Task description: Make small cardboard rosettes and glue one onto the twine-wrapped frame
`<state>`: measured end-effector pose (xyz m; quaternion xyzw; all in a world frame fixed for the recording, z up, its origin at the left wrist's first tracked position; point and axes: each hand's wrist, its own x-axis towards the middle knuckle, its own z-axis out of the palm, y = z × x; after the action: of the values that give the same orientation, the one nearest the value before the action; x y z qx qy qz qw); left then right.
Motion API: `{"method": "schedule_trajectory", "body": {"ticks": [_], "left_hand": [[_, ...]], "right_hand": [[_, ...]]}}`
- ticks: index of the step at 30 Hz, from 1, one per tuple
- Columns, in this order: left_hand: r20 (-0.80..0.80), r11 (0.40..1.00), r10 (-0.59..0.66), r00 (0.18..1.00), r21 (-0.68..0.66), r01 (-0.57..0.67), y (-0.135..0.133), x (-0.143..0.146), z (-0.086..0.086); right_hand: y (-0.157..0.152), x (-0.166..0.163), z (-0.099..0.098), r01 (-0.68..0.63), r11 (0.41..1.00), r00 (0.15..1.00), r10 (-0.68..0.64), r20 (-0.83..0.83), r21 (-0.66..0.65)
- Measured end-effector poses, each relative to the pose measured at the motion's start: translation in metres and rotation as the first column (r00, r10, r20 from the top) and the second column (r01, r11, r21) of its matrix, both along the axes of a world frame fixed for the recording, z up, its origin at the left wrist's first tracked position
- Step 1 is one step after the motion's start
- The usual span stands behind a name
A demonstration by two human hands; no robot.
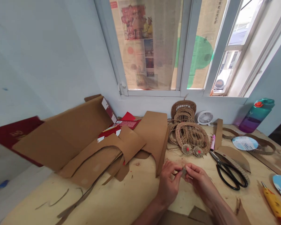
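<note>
Between my two hands is a small grey-brown piece [184, 172], which looks like cardboard; most of it is covered by fingers. My left hand [168, 182] pinches it with thumb and fingertips from the left. From the right, my right hand [199, 178] grips its other side. Just beyond the hands lie a twine-wrapped craft piece [192, 134] and two pleated rosettes with red centres [187, 149]. Black-handled scissors [229, 175] rest to the right of my right hand, against a curved cardboard piece with a corrugated edge [239, 160].
Cut cardboard sheets [152, 131] and an opened box [67, 131] take up the left. Rightward are a pink marker [213, 142], a small white fan [205, 117], a teal-purple bottle [257, 115] and a yellow glue gun [275, 201]. A window stands behind the table.
</note>
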<state>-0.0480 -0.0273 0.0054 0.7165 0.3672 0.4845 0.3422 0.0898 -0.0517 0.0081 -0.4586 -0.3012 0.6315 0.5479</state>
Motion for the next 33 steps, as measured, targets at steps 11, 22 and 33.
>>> {"method": "schedule_trajectory", "body": {"ticks": [11,22,33], "left_hand": [[0.049,0.999,-0.035,0.998,0.010,0.034,0.000,0.001,-0.005],[-0.018,0.993,-0.075,0.997,0.092,0.077,0.001,0.000,-0.004],[-0.019,0.999,-0.039,0.999,-0.028,0.039,0.002,0.001,-0.008]], "right_hand": [[0.001,0.011,-0.005,-0.114,0.989,0.991,0.106,-0.088,-0.096],[0.000,0.009,-0.010,-0.111,0.981,0.980,0.081,-0.179,-0.159],[0.002,0.008,-0.010,-0.062,0.978,0.983,0.025,-0.185,-0.199]]}}
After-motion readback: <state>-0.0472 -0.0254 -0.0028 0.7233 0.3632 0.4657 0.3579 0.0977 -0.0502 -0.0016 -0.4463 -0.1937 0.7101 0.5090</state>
